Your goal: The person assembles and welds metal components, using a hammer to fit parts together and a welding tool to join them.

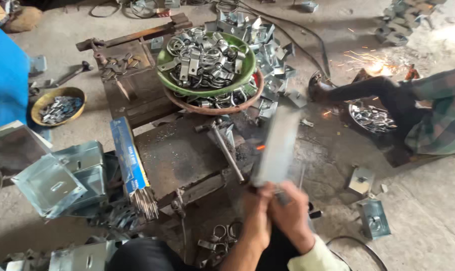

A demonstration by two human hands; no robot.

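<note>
Both my hands meet low in the middle of the view and hold one flat grey metal sheet piece (pixel 277 148), blurred by motion, that rises up and to the right from them. My left hand (pixel 256 213) grips its lower end from the left, my right hand (pixel 290 213) from the right. A small orange glow (pixel 260 147) shows at the sheet's left edge. Just left of it a hammer (pixel 226 148) lies on the rusty iron work block (pixel 182 155).
A green bowl (pixel 207 62) heaped with metal clamps sits on a brown dish at the back. Grey metal boxes (pixel 62 178) and a blue packet of rods (pixel 129 160) lie left. At right a co-worker's arm (pixel 383 93) grinds, throwing sparks (pixel 373 62). Loose boxes (pixel 373 218) lie on the floor.
</note>
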